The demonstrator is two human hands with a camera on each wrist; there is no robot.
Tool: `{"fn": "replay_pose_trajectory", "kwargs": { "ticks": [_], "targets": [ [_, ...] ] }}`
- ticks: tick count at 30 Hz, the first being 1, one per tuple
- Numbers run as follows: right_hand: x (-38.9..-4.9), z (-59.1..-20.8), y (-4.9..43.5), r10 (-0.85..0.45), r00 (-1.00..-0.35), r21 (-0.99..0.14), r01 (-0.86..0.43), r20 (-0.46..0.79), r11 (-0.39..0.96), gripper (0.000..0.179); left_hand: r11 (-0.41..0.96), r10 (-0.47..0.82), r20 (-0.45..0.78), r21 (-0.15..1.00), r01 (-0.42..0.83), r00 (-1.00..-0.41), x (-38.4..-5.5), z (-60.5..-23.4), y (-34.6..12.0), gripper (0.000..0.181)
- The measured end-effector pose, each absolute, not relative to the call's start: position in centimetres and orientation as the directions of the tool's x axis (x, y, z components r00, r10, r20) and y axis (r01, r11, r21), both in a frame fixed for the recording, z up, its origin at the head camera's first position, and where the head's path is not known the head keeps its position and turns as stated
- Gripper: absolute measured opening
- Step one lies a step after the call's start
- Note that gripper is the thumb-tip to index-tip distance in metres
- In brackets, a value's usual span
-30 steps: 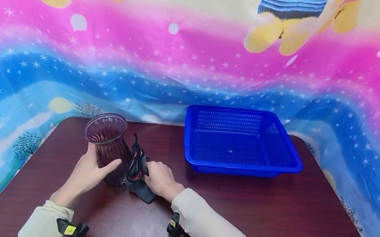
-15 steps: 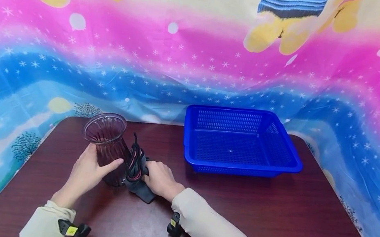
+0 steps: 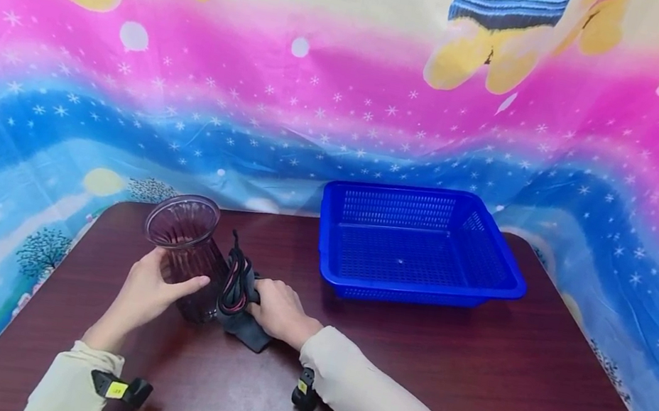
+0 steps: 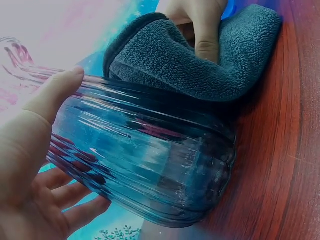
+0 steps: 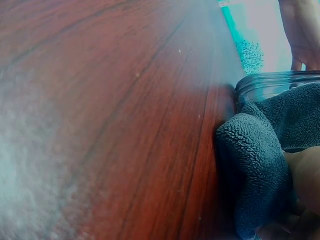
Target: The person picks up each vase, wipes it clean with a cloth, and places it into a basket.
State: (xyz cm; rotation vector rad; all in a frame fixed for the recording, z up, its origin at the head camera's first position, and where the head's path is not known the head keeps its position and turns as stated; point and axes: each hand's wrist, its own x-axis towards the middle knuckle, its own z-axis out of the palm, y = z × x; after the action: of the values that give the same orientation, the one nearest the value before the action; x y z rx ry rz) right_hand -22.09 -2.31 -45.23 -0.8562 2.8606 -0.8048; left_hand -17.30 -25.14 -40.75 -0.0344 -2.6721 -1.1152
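A purple-tinted ribbed glass vase [image 3: 192, 256] with a flared rim stands on the table's left half. My left hand [image 3: 142, 294] holds its side, thumb on the near face and fingers round the other side, as the left wrist view shows. Against the vase's right side lies a folded dark grey towel [image 4: 185, 65] with a black edge. Gripping the towel is my right hand [image 3: 280, 313]; some of its fingers are hidden in the folds. In the right wrist view, the towel [image 5: 255, 160] covers part of the vase [image 5: 260, 84].
A blue plastic basket [image 3: 412, 294] with perforated walls stands at the back right of the dark reddish-brown table [image 3: 436, 388]. A printed cloth backdrop [image 3: 320, 103] hangs behind and beside the table. Small black devices sit on both sleeves.
My left hand and wrist have shifted very slightly to the left. The right hand, the towel and the vase stay almost where they were.
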Motion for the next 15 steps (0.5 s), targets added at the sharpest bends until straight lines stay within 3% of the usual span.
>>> {"fn": "replay_pose_trajectory", "kwargs": {
  "ticks": [15],
  "targets": [
    [-22.07, -45.24, -2.36, -0.522, -0.848, -0.496, -0.494, 0.092, 0.714, 0.016, 0.648, -0.016, 0.185, 0.75, 0.131, -0.983, -17.65, -40.99, -25.94, 0.076]
  ]
}}
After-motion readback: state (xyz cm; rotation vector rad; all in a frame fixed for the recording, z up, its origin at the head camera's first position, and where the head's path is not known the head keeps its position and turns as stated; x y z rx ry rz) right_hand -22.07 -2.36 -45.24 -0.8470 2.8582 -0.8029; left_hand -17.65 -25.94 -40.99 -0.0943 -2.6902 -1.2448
